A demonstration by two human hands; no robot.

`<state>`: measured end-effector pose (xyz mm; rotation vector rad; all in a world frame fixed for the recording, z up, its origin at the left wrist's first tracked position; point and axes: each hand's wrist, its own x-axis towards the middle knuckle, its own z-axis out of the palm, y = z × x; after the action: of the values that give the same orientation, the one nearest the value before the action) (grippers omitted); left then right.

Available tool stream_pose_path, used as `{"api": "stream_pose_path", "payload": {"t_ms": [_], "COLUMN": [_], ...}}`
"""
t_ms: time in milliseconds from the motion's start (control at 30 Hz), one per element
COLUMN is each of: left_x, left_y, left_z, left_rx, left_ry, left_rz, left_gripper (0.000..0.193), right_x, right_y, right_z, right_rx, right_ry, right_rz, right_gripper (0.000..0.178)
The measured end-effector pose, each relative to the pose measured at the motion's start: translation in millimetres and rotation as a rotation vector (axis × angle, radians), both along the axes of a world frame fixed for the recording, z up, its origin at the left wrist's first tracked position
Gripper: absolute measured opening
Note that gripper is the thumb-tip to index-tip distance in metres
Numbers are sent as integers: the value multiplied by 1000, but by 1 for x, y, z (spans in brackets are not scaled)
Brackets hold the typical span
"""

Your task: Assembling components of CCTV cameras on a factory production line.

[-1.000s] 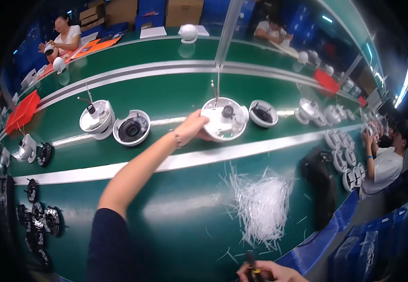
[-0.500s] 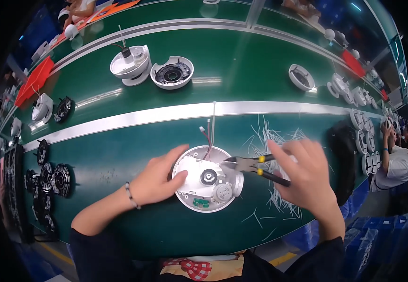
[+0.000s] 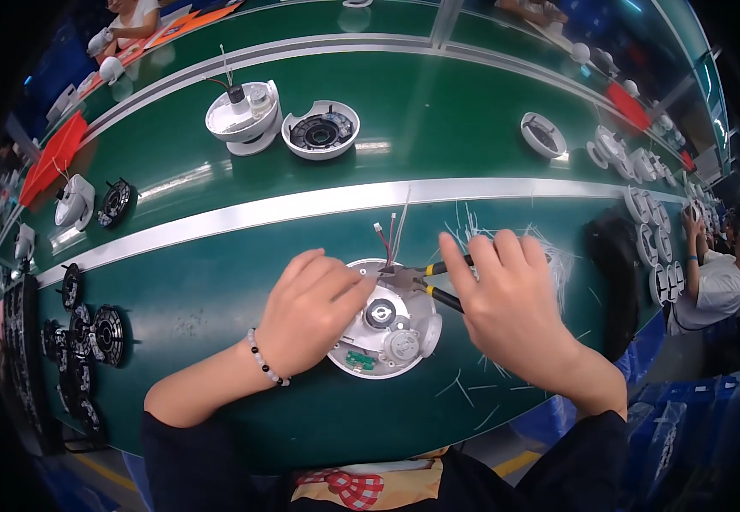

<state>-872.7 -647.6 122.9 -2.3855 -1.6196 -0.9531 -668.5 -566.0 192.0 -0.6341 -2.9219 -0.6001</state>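
Observation:
A round white plastic housing (image 3: pixel 371 369) lies on the green bench in front of me, with a motor, a black-ringed hub and a small green circuit board inside. My right hand (image 3: pixel 510 299) grips side cutters (image 3: pixel 405 279) with black and yellow handles. Their jaws are at the housing's far side, by red and dark wires (image 3: pixel 386 247) with white plugs. A thin white cable-tie tail (image 3: pixel 403 224) rises beside the wires. My left hand (image 3: pixel 306 307) covers the housing's left part, fingers bent and tips close to the jaws; what they pinch is hidden.
Cut white strips (image 3: pixel 557 264) are scattered right of the housing. Black round parts (image 3: pixel 110 331) are stacked at the left. Beyond a metal rail stand a white assembly (image 3: pixel 246 119) and an open white bowl-shaped shell (image 3: pixel 321 132). Another person (image 3: pixel 715 273) works at the far right.
My left hand has moved from the housing's left rim over it toward the wires, fingers curling. The cutters have moved left and slightly away from me to the wires.

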Motion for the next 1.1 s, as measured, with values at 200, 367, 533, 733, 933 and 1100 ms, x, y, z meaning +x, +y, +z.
{"api": "stream_pose_path", "payload": {"t_ms": [200, 367, 533, 733, 933, 1100], "left_x": [-10, -20, -28, -37, -63, -49], "left_y": [0, -7, -12, -20, -26, 0], "left_z": [-3, -1, 1, 4, 13, 73], "left_rx": [-34, -21, -12, -9, 107, 416], "left_ry": [87, 38, 45, 45, -64, -286], "left_rz": [-57, -69, -63, -61, -72, -271], "left_gripper": [26, 23, 14, 14, 17, 22], "right_x": [-10, -22, -29, -42, -11, 21], "right_y": [-5, -11, -19, -25, -35, -73], "right_z": [-8, -8, -2, -7, 8, 68], "right_rx": [42, 146, 172, 170, -47, -279], "right_ry": [-15, -41, -13, -61, 205, 416], "right_rz": [-12, 29, 30, 75, -36, 3], "right_gripper": [47, 35, 34, 29, 52, 49]}}
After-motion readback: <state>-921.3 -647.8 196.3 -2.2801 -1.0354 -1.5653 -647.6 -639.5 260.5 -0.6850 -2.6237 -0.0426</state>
